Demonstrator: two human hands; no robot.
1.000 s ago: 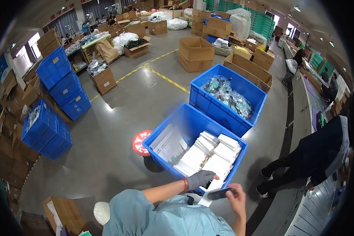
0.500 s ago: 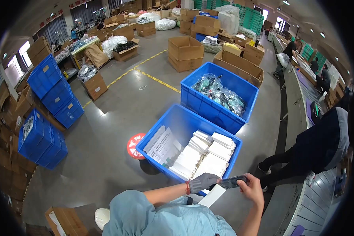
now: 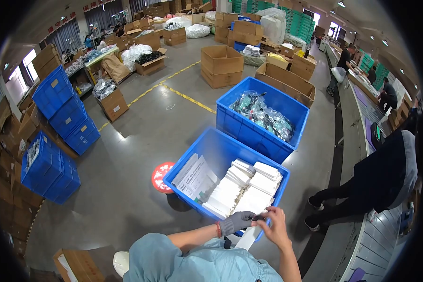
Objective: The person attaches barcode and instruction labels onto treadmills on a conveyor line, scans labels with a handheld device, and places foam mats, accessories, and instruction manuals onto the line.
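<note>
My left hand (image 3: 237,223), in a grey glove with a red band at the wrist, is closed on a small dark item (image 3: 257,218). Bare, my right hand (image 3: 273,225) pinches the same item from the other side. Just below the hands, a white box (image 3: 248,238) slants down toward my body; my left hand partly hides its upper end. Beyond the hands stands a blue bin (image 3: 176,164) holding rows of white boxes (image 3: 225,191) and printed sheets (image 3: 195,177).
Another blue bin (image 3: 258,135) with bagged items adjoins the first. A red stool (image 3: 161,177) stands left of it. A person in dark clothes (image 3: 380,171) is beside the conveyor table (image 3: 369,249) at right. Blue bins (image 3: 51,164) are stacked at left, cartons (image 3: 221,66) farther off.
The dark item was in my right hand, away from the left; my right hand has moved inward, bringing it against the gloved fingers. Most of it is now hidden by both hands.
</note>
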